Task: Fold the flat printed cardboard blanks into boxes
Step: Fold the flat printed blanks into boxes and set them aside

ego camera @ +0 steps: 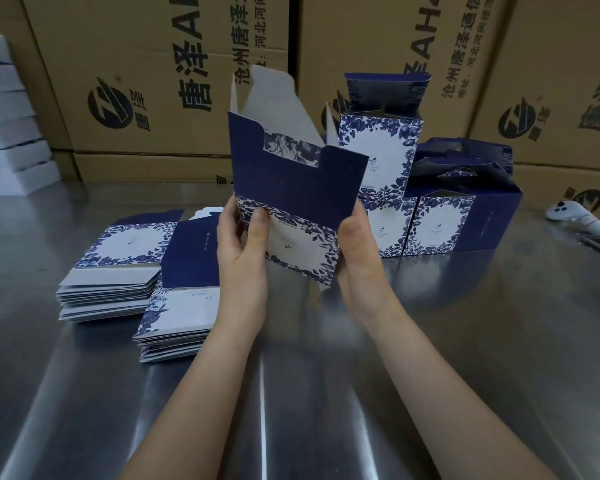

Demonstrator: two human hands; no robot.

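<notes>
Steel table [465,341], reflective surface. Brown shipping cartons [160,81] with black print stacked along its back edge; white foam slabs [7,116] piled far left. White handheld controller [575,216] lying far right.

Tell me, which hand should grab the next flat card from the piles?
Probably the left hand: the stacks of blanks lie on its side, close by. The right hand would have to cross over.

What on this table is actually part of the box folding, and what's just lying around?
Part of the job: the blank held in the left hand and right hand, flat stacks, finished boxes.

Lying about: white controller, brown cartons, white foam.
</notes>
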